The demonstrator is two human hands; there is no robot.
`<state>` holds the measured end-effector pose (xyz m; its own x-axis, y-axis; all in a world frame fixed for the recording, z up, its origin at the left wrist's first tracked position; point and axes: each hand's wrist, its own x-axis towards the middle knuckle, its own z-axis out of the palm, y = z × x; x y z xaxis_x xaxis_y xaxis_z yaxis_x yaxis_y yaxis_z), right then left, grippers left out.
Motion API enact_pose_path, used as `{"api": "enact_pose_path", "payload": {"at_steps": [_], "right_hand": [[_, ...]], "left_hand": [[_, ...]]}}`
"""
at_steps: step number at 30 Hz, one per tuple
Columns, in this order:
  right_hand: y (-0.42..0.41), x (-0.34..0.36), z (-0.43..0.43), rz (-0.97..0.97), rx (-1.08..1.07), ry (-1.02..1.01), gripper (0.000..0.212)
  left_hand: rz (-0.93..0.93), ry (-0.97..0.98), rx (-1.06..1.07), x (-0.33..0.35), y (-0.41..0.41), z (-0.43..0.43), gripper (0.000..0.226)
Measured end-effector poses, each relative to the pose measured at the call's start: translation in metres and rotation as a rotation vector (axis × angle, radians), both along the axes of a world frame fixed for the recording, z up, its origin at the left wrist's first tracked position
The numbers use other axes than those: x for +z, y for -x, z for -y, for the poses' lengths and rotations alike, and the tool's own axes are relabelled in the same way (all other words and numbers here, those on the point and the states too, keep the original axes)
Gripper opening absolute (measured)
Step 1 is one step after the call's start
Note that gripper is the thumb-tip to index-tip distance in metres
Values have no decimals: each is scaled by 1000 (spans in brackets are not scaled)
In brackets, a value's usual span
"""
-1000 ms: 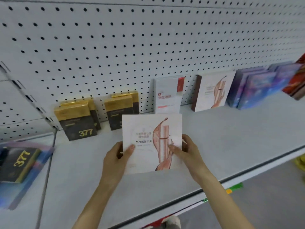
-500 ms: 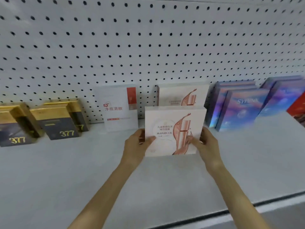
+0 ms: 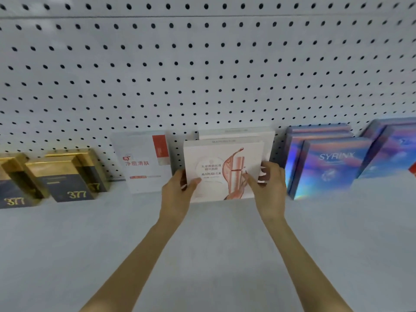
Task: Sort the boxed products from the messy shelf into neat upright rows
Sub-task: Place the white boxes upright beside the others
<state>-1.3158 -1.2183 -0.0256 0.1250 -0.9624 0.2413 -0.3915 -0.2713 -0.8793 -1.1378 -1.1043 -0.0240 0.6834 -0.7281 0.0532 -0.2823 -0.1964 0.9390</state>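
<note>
Two hands hold one pink-and-white box upright on the shelf.
The left hand grips its left edge and the right hand grips its right edge. It stands in front of another box like it, between a red-marked white box and shiny blue boxes.

Pair: slender bare left forearm, bare right forearm; left hand, right hand, short glossy fingernails.

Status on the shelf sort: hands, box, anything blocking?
Left hand and right hand grip white-and-pink Marubi box by its sides. Box upright, in front of matching white box. Nothing in the way; white red-striped box left, iridescent blue boxes right.
</note>
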Motion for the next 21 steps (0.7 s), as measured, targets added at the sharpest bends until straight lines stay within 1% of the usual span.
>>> {"api": "enact_pose_path", "payload": {"at_steps": [4,5,8,11,13,16,19,21], "right_hand": [[3,-5,-1,50,-4,-119,38],[4,-6,-2,64,1,-135,37],[10,-13,-12,133,-37,-160,32],[17,-24,-42,200,-60,-185,27],[19,-28,-69,195,-4,-196,28],[17,-30,-109,74,144,-148,36],[9,-23,-144,-15,307,-115,44],[3,-19,-170,-10,374,-152,46]], "left_hand": [[-7,-33,25,0,6,3,20],[-8,-38,29,1,8,2,25],[5,-28,71,0,16,-10,49],[55,-56,57,-11,35,-48,62],[116,-131,5,-19,46,-84,67],[184,-210,-48,-25,46,-129,65],[205,-209,5,-18,33,-161,60],[176,-167,70,-14,24,-180,55]]}}
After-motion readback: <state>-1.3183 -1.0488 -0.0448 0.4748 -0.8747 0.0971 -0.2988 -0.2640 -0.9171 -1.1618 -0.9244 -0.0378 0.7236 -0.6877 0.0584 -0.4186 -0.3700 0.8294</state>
